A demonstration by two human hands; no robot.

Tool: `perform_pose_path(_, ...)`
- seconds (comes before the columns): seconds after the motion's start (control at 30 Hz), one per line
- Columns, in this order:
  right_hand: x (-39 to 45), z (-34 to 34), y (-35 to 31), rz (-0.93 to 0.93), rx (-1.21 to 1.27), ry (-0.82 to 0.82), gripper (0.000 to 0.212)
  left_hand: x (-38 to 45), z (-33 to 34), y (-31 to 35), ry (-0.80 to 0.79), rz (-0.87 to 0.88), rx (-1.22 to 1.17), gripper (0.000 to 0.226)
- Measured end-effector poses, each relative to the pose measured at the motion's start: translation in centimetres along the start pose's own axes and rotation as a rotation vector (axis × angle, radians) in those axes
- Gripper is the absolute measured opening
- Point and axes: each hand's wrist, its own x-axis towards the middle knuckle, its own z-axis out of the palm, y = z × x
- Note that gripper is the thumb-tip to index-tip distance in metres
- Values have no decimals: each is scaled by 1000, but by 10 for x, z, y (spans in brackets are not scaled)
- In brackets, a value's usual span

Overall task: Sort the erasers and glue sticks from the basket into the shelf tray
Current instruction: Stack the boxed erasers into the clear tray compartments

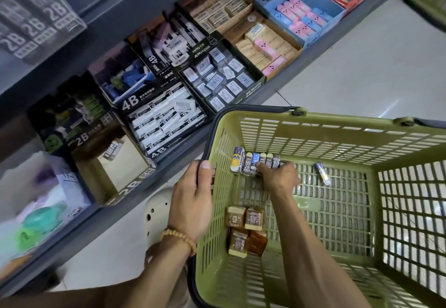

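A green basket (337, 138) sits low beside a dark shelf (289, 88) full of boxes. The left hand (190, 201) holds the basket's near left rim, with the thumb hooked over the dark edge and the fingers curled round it. A bead bracelet (179, 237) is on that wrist. The right hand (280, 177) reaches down inside the basket to a row of small erasers (253, 164) that stand side by side against the far wall. Its fingertips (261, 166) touch the erasers in the middle of the row, but the grip is partly hidden, so it is hard to tell if it pinches one yet. A glue stick (323, 173) lies alone on the basket floor, to the right of that hand and apart from it. Four brown packets (246, 230) lie together on the basket floor, closer to the person. On the shelf, an almost bare brown tray marked 2B (125, 187) holds one eraser (113, 149) at its back. Next to it is a box of white 4B erasers (166, 121). Farther along is a blue box (299, 10) with pink and blue erasers in it. The floor (362, 61) is pale tile.
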Motion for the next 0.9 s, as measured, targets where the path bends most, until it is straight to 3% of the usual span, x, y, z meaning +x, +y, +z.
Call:
perform_pose_path(0.23, -16, 3, -6, -67, 120, 3, 67, 0, 0, 3, 0, -16, 4, 50)
perform_pose_path(0.37, -13, 0, -10, 4, 126, -77, 75, 0, 0, 2, 16, -3, 0, 51)
perform_pose_path(0.53, -16, 1, -9, -30, 117, -98, 61, -1, 1, 4, 18, -15, 10, 48)
perform_pose_path(0.9, -10, -6, -11, -10, 208, -219, 92, -2, 0, 5, 19, -17, 33, 47)
